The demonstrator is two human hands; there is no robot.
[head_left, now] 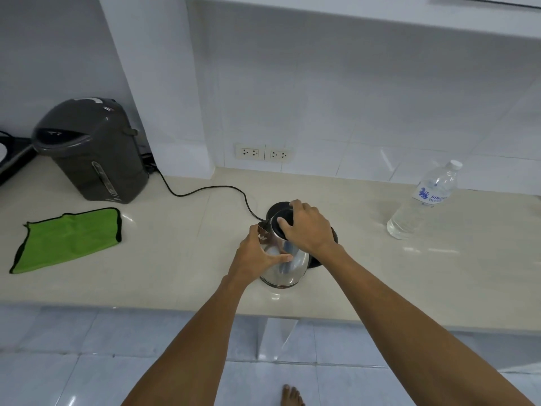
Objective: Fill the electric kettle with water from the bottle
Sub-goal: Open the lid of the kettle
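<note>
A shiny steel electric kettle (pixel 285 266) stands on the beige counter, near its front edge. My left hand (pixel 257 253) wraps the kettle's left side just below the spout. My right hand (pixel 307 227) grips the black lid (pixel 285 219) on top, fingers curled around its rim. The lid looks in place on the kettle. A clear plastic water bottle (pixel 421 203) with a white cap stands upright at the right, well apart from both hands, and its cap is on.
A black kettle base (pixel 278 208) with a cord (pixel 205 189) lies just behind the kettle. A grey thermo pot (pixel 90 150) stands at the back left, a green cloth (pixel 70 238) in front of it. Two wall sockets (pixel 263 153) sit above the counter.
</note>
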